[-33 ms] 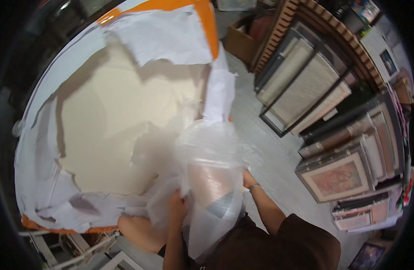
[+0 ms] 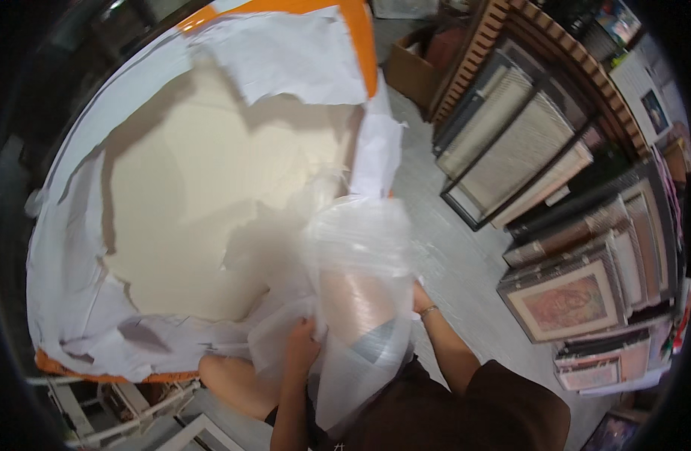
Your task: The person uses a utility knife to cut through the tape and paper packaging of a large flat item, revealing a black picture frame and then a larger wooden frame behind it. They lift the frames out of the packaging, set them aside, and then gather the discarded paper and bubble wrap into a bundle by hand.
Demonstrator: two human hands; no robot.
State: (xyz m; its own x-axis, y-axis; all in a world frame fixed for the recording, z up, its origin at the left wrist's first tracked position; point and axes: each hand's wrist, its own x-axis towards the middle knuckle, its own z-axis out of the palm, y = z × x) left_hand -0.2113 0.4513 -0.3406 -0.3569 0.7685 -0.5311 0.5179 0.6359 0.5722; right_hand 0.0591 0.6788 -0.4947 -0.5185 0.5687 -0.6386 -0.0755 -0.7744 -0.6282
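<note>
A long piece of translucent plastic wrap (image 2: 360,237) lies bunched across my lap and over the near edge of a large paper-lined packet. Brownish and grey patches show through it, but what lies beneath is too blurred to tell. On the wrap's left edge my left hand (image 2: 304,342) is closed, fingers curled. At its right edge my right hand (image 2: 419,297) grips the plastic, its fingertips partly hidden behind it. The packet's torn white paper (image 2: 285,60) frames a wide cream-coloured surface (image 2: 180,188), shadowed near the wrap.
Orange tape or board (image 2: 360,45) edges the packet. Framed pictures (image 2: 563,304) lean in stacks on the right, below a large ornate frame (image 2: 465,60). A cardboard box (image 2: 411,71) stands at the back. White frame pieces (image 2: 67,406) lie at lower left.
The whole view has shifted slightly, so the surroundings sit a little farther right. Both hands keep their hold on the plastic wrap.
</note>
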